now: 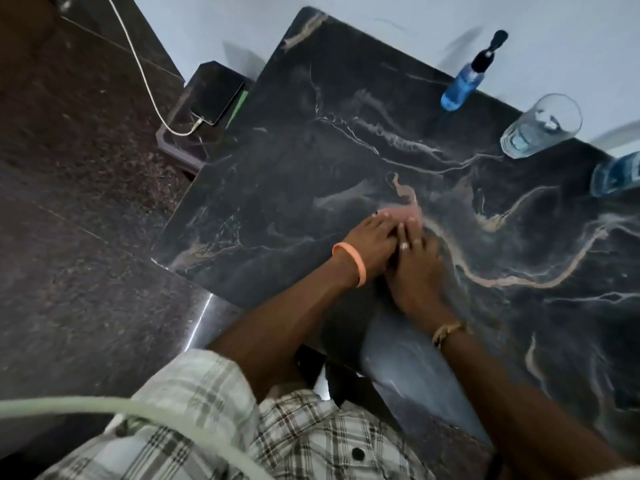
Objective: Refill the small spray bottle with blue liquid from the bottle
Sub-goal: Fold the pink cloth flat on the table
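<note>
The small spray bottle stands at the far edge of the black marble table; it has a black spray head and blue liquid inside. At the right edge of the view, a larger bottle with blue liquid is partly cut off. My left hand, an orange band on its wrist, lies flat on the table. My right hand, with a ring and a gold bracelet, rests against it, and the fingers overlap. Neither hand holds anything, and both are far from the bottles.
A clear drinking glass with a little bluish liquid at its bottom stands between the two bottles. A phone on a white charging cable lies on a lower side surface to the left. The wall runs behind the table.
</note>
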Available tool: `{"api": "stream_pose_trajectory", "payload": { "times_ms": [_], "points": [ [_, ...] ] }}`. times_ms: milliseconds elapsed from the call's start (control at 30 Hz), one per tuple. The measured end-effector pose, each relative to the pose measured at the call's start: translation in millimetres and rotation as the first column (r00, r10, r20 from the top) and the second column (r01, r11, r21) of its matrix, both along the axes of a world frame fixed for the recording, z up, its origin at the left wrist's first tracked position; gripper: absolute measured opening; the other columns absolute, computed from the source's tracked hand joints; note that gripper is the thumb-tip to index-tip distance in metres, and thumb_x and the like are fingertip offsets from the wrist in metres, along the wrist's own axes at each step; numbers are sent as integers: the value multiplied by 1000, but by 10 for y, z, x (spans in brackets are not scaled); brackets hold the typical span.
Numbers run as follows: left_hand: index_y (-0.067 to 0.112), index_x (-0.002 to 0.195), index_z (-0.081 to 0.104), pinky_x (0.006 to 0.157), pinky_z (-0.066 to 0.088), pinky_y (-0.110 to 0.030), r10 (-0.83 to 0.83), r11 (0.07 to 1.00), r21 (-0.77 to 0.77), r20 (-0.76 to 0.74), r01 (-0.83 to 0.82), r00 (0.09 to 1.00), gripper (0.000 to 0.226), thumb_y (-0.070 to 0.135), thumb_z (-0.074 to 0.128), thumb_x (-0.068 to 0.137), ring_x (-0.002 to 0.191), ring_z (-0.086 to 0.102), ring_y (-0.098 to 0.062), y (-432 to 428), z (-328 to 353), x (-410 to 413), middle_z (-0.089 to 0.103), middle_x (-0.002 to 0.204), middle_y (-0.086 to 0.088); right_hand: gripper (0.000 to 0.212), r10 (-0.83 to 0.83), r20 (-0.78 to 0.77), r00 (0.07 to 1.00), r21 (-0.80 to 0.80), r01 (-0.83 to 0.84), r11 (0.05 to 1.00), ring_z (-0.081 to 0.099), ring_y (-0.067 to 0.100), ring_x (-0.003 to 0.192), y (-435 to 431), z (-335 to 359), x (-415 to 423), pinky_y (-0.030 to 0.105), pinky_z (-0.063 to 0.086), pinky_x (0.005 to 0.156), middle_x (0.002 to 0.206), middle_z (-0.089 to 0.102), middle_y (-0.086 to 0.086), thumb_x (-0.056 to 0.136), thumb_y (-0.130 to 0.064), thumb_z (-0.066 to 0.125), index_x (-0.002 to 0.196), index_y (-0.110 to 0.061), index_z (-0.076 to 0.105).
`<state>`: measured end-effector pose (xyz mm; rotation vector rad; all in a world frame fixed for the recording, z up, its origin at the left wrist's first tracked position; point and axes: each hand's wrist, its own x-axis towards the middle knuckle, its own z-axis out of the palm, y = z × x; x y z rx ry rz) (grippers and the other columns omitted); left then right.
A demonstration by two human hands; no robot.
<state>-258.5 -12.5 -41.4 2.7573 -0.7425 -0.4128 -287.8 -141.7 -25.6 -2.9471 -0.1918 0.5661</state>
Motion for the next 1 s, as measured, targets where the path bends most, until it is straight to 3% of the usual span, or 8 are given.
{"api": "stream_pose_trajectory", "payload": {
  "times_ms": [100, 200, 333, 467, 633, 767, 833, 1000],
  "points": [
    [7, 135, 50, 119, 14, -40, -121, 993, 14, 17, 121, 992, 45, 22, 46, 93, 138, 30, -32, 291, -37, -63, 43, 144, -14, 83, -45, -93, 995, 30, 48, 998, 21, 38, 140, 233, -10, -271, 55, 29, 111, 165, 6, 11, 95, -47, 54, 157, -11, 14],
    [5, 143, 38, 120, 10, -42, -41, 999, -13, 48, 42, 998, 50, 19, 42, 95, 142, 28, -31, 508, -24, 194, 39, 148, -15, 78, 71, -23, 997, -53, -72, 996, 7, 36, 149, 365, -125, 256, 55, 18, 116, 165, -2, 11, 98, -47, 44, 158, -12, 7],
    [7, 147, 31, 120, 13, -43, 79, 996, -30, 10, -78, 997, 58, 18, 48, 92, 142, 25, -30, 676, 10, 588, 33, 150, -11, 77, 19, 33, 999, -106, -15, 994, 20, 40, 142, 670, -112, 791, 55, 28, 112, 163, 10, 13, 93, -34, 57, 155, -9, 19],
    [3, 143, 36, 121, 6, -42, 2, 999, -44, 20, -1, 1000, 50, 18, 40, 95, 145, 20, -33, 958, -98, 442, 33, 151, -16, 80, -44, -79, 996, -70, 39, 997, 16, 39, 143, 1015, -72, 395, 55, 25, 111, 165, 2, 11, 95, -33, 54, 158, -9, 10],
    [4, 148, 25, 120, 3, -40, 194, 980, -50, 29, -193, 981, 59, 16, 43, 94, 146, 18, -30, 1557, -126, 747, 27, 154, -15, 66, 218, 17, 976, -22, -217, 976, 16, 39, 144, 1555, -138, 1108, 50, 23, 116, 165, 4, 13, 102, -21, 43, 157, -6, 11],
    [4, 149, 23, 121, 6, -42, 354, 934, 39, 37, -356, 934, 58, 11, 38, 93, 146, 15, -32, 2078, -63, 1289, 20, 157, -16, 62, 557, 74, 828, -135, -545, 828, 17, 37, 146, 1972, -188, 2117, 49, 26, 114, 165, 10, 10, 101, -20, 39, 157, -9, 14],
    [4, 148, 23, 121, 6, -42, 351, 933, 74, 47, -353, 935, 55, 13, 35, 95, 146, 13, -33, 2187, -49, 1529, 19, 157, -17, 61, 610, 84, 788, -216, -583, 783, 21, 36, 144, 2001, -169, 2483, 50, 29, 110, 164, 14, 6, 100, -23, 40, 157, -14, 19],
    [3, 149, 21, 121, 4, -41, 170, 983, 56, 63, -173, 983, 58, 19, 36, 95, 146, 16, -31, 1923, -33, 1774, 22, 156, -17, 69, 207, 104, 973, -92, -198, 976, 14, 34, 148, 1901, -224, 2226, 52, 22, 115, 165, 10, 4, 98, -32, 48, 157, -16, 17]
  ]
}}
